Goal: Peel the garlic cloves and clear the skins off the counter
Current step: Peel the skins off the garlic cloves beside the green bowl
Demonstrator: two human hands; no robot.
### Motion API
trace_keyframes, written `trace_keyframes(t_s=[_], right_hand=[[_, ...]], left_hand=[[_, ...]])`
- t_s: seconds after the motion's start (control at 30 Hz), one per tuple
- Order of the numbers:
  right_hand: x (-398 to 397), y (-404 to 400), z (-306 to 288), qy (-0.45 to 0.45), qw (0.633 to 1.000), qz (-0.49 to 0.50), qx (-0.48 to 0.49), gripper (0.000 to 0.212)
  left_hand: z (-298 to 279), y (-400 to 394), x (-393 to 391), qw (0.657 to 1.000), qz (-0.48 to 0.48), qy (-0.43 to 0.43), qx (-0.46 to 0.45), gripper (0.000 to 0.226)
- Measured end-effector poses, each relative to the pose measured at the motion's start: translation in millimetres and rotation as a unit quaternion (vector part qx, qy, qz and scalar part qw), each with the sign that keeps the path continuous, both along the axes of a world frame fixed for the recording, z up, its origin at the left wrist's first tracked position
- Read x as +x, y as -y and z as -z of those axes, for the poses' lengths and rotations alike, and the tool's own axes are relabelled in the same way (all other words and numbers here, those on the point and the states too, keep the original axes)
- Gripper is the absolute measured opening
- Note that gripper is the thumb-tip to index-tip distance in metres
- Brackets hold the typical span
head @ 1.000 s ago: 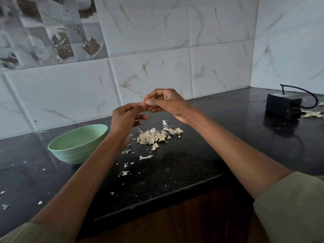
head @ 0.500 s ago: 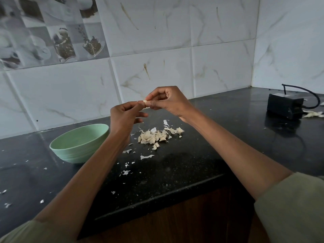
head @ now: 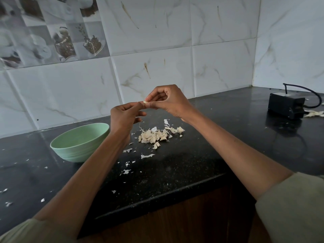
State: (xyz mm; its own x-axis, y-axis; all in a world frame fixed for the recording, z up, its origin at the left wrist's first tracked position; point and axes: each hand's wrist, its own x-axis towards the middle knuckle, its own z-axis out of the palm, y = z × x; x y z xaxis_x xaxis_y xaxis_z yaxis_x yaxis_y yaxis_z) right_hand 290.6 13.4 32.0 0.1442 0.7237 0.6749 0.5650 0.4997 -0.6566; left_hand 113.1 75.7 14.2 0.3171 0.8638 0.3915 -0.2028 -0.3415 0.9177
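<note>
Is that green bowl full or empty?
Empty as far as shows: the green bowl stands upright on the counter, and its visible inside is bare. The near wall hides part of the bottom.

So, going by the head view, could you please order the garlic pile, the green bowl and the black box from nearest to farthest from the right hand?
From the right hand:
1. Garlic pile, just below it on the counter.
2. Green bowl, off to the left.
3. Black box, far right, near the corner.
</note>
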Motion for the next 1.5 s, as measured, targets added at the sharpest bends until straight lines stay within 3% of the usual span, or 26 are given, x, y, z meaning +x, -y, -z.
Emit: trace_keyframes(t_s=[0.53,0.87,1.1,1.5], right_hand=[[-3.5,-4.0,1.0,0.038,0.999,0.012,0.031,0.022],[-1.5,-0.3,0.7,-0.068,0.995,-0.055,-0.046,0.024],[-1.1,2.3,-1.0,-0.091,0.992,-0.055,-0.065,0.022],[-5.9,4.2,-0.8,-0.014,0.999,0.022,-0.018,0.010]], left_hand=[[3.4,-3.5,0.8,1.000,-0.007,0.004,-0.014,0.012],[0.8,-0.4,-0.3,1.000,-0.017,0.000,0.011,0.012],[-1.3,1.3,0.3,0.999,-0.017,-0.010,0.033,0.011],[0.2,1.3,-0.8,0.991,-0.050,-0.055,0.107,0.013]])
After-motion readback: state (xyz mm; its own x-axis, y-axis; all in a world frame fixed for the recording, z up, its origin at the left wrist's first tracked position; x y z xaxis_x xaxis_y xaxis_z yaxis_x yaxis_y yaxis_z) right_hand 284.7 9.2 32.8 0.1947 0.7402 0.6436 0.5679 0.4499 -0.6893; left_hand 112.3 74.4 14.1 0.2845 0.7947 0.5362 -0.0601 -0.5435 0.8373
